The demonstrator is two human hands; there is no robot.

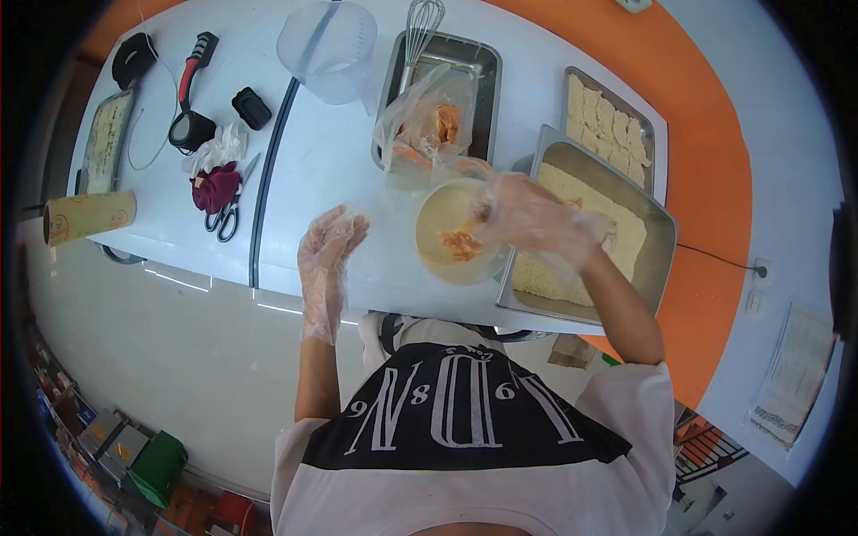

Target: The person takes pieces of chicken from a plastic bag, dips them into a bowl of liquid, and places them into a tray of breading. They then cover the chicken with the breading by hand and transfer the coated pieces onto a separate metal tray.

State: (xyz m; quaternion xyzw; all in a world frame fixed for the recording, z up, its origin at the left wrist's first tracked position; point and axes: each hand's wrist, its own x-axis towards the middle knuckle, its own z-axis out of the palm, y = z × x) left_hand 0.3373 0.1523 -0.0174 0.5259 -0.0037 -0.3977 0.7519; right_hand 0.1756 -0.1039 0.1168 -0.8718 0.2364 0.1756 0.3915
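Both of my hands wear clear plastic gloves. My right hand (536,219) reaches over a bowl of pale batter (438,210), its fingers closed on a strip of orange marinated meat (460,244) at the batter's surface. Part of the bowl's right side is hidden by that hand. My left hand (332,239) hovers left of the bowl with loosely bent fingers and nothing in it. More orange meat (446,123) sits in a clear plastic bag (420,107) beyond the bowl. To the right, a deep metal pan (660,259) contains pale yellow crumbs (559,268).
A whisk (422,36) leans in the metal tray (489,71) under the bag. At back right, another tray (651,147) carries pale coated pieces. A clear measuring jug (331,54), scissors (223,221), a maroon cloth (214,189) and a cardboard tube (89,218) are on the left.
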